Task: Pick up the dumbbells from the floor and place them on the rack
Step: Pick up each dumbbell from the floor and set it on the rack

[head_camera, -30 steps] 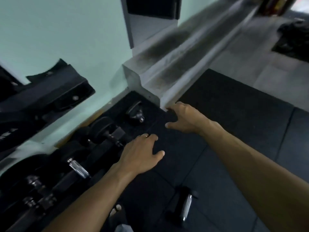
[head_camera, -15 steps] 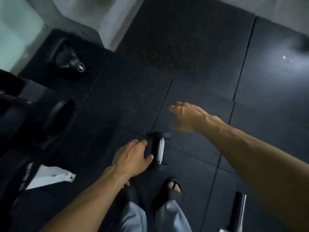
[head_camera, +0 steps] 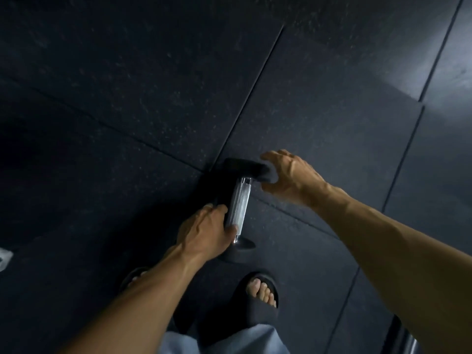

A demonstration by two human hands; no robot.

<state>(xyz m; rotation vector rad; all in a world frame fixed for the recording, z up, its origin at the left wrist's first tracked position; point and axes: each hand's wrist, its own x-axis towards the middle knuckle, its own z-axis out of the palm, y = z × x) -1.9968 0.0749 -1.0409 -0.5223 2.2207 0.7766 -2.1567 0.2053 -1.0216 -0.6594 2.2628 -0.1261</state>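
Observation:
A dumbbell [head_camera: 240,203] with a knurled chrome handle and black heads lies on the black rubber floor [head_camera: 153,98] just ahead of my feet. My left hand [head_camera: 207,231] is on the near part of the handle, with the thumb over the chrome and the fingers curled against its left side. My right hand [head_camera: 291,177] hovers with its fingers spread at the far head, right beside it and holding nothing. The near head shows below my left thumb. The rack is out of view.
The chrome handle of a second dumbbell [head_camera: 411,346] peeks in at the bottom right edge, under my right forearm. My feet in black slides [head_camera: 258,300] stand just behind the dumbbell. A white scrap [head_camera: 3,259] lies at the left edge.
The view swung down from the rack and wall to the floor. Both hands came down to the dumbbell: the left closed on its handle, the right reached its far head.

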